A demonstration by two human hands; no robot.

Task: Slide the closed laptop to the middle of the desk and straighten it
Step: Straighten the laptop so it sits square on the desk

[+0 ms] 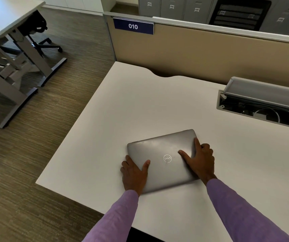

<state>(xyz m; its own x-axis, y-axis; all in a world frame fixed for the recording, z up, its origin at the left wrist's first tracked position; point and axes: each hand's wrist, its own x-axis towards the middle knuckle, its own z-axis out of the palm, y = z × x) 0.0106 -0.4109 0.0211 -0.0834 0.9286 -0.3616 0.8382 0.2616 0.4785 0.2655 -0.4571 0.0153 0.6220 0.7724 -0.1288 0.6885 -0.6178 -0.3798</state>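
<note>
A closed grey laptop (163, 151) with a round logo on its lid lies flat on the white desk (122, 105), turned slightly so its right end points farther away. My left hand (134, 173) grips its near left corner, thumb on the lid and fingers along the left edge. My right hand (198, 160) holds the right edge, thumb and forefinger spread on the lid, the other fingers curled beside it. Both sleeves are purple.
An open cable tray (262, 105) with wires is set into the desk at the back right. A tan partition (201, 55) with a blue "010" sign (133, 26) bounds the far side. The desk's left edge drops to carpet; another desk (9, 20) and chair stand far left.
</note>
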